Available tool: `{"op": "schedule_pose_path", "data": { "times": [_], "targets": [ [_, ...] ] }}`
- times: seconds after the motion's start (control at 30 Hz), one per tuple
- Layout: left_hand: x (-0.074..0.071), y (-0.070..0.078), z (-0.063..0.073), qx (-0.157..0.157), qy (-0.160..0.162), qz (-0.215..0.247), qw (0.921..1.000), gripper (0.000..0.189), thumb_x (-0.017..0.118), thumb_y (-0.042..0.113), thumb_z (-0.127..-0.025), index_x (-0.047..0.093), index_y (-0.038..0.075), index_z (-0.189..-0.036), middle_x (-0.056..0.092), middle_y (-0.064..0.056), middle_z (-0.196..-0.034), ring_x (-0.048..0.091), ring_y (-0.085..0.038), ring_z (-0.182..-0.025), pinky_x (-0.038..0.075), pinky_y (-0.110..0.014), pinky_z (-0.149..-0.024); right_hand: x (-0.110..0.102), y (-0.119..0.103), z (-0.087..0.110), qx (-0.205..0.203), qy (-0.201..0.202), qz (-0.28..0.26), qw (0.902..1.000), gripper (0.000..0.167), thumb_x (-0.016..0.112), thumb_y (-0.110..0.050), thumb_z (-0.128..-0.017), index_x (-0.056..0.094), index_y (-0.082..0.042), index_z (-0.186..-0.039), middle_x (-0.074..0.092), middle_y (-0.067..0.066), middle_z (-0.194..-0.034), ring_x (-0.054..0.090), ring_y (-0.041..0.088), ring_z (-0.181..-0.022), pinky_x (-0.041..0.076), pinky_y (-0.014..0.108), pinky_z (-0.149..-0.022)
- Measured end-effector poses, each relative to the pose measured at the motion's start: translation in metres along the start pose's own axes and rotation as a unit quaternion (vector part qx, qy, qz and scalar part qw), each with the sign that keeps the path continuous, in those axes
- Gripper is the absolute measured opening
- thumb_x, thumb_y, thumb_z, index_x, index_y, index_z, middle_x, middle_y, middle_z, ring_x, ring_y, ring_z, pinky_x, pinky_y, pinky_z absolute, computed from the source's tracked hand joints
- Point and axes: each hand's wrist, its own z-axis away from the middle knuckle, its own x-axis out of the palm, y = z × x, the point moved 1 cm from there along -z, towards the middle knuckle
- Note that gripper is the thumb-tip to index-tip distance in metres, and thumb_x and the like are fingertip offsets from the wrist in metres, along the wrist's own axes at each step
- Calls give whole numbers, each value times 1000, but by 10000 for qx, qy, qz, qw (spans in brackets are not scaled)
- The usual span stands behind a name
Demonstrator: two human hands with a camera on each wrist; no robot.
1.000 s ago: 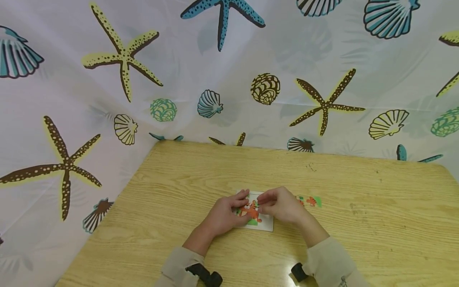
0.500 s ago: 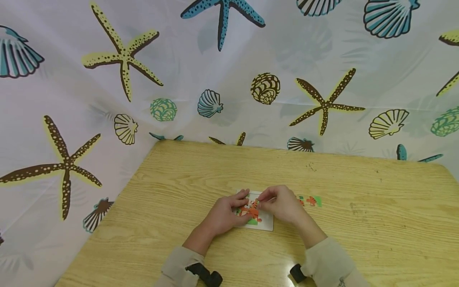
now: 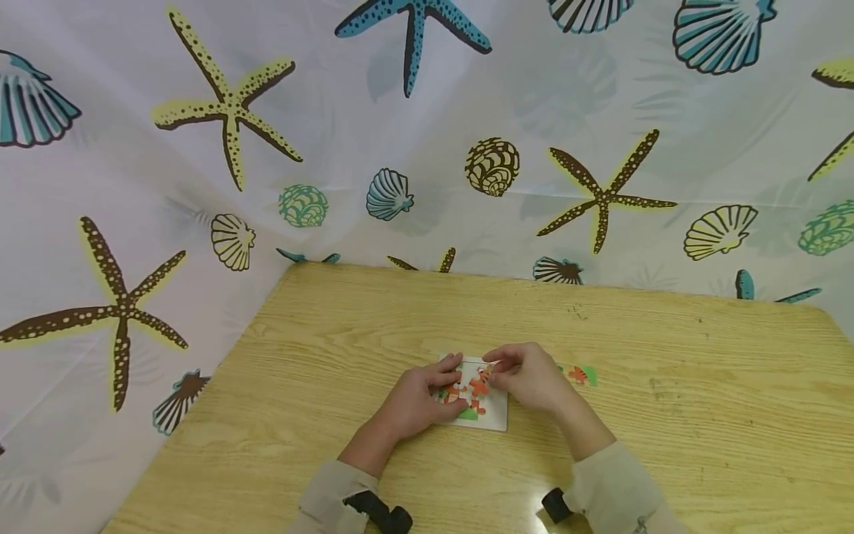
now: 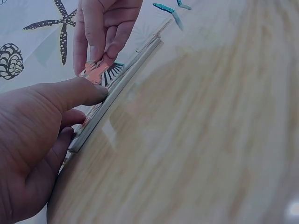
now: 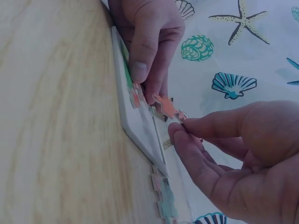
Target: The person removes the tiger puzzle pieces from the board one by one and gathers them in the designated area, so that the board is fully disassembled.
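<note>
A white puzzle board (image 3: 495, 412) lies on the table in the head view, with orange and green pieces on its left part. My left hand (image 3: 415, 400) rests over the board's left side, thumb and fingers spread and touching it. Above the board, my right hand (image 3: 531, 377) pinches an orange puzzle piece (image 5: 167, 106) between thumb and fingertips. That piece is tilted and raised off the board in the right wrist view. The left thumb (image 4: 88, 93) presses near the board's edge in the left wrist view. The left hand covers some of the fitted pieces.
More puzzle pieces (image 3: 579, 375), orange and green, lie in a row on the wooden table (image 3: 667, 415) right of the board, partly behind the right hand. A white curtain (image 3: 427, 133) printed with starfish and shells hangs along the table's back and left edges.
The right hand has lifted the orange puzzle piece and shifted it slightly right, away from the fitted pieces. The left hand has stayed in place on the board.
</note>
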Motion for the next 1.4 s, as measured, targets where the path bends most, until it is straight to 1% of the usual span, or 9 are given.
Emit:
{"op": "schedule_pose_path", "data": {
  "times": [0.1,0.23,0.4,0.47,0.6,0.87,1.1,1.2,1.4],
  "targets": [
    [0,0,0,-18,25,20,10000,56,81,23,-85,63,0,-133,46,5,-154,36,-18,-148,35,-43,-120,-4,-2,3,31,-73,-63,9999,22,68,-4,-90,74,-4,-111,68,7,-93,63,12,-78,54,24,-67],
    [1,0,1,0,72,80,9999,56,82,23,-85,64,-1,-131,48,4,-153,37,-19,-148,35,-45,-120,-9,-3,5,126,-121,-279,9995,16,67,-6,-92,74,-1,-106,69,10,-92,68,13,-79,60,27,-71],
    [2,0,1,21,113,72,9999,56,83,24,-84,64,-1,-131,50,4,-152,38,-19,-147,36,-45,-119,-14,-4,5,354,-247,-888,9951,15,68,-4,-94,72,6,-103,73,16,-98,75,23,-86,63,35,-79],
    [2,0,1,-2,120,66,9999,56,83,24,-84,64,0,-131,50,4,-152,38,-19,-147,36,-44,-119,-16,-4,5,406,-297,-969,9940,15,68,-4,-94,71,7,-103,74,18,-100,76,26,-89,63,36,-79],
    [2,0,0,-52,123,89,9999,56,83,24,-84,64,0,-131,49,5,-152,38,-18,-147,36,-44,-119,-19,-3,5,481,-377,-994,9932,15,68,-4,-94,71,7,-103,74,19,-101,75,28,-91,63,36,-80],
    [1,1,1,-99,103,198,9997,57,83,23,-83,64,-1,-131,49,4,-152,37,-19,-148,35,-44,-119,-25,2,4,607,-534,-1061,9911,14,66,-4,-95,68,7,-103,74,19,-101,75,23,-89,63,36,-80],
    [1,2,2,-146,70,272,9995,56,83,22,-84,63,-1,-131,49,4,-153,36,-19,-148,35,-44,-119,-30,4,5,505,-829,-1071,9895,22,65,-4,-96,64,7,-115,71,20,-96,75,27,-89,63,39,-80],
    [1,1,1,-143,69,243,9996,56,83,23,-84,64,0,-132,48,4,-153,36,-19,-148,35,-44,-119,-33,4,6,427,-874,-936,9908,25,64,-4,-96,65,5,-119,71,20,-97,74,26,-88,63,39,-80],
    [1,1,1,-124,77,240,9996,56,83,23,-84,64,0,-131,49,4,-152,37,-18,-148,36,-43,-119,-36,4,7,418,-850,-852,9919,22,62,-3,-97,66,6,-117,72,21,-99,74,25,-86,63,39,-80]
  ]
}}
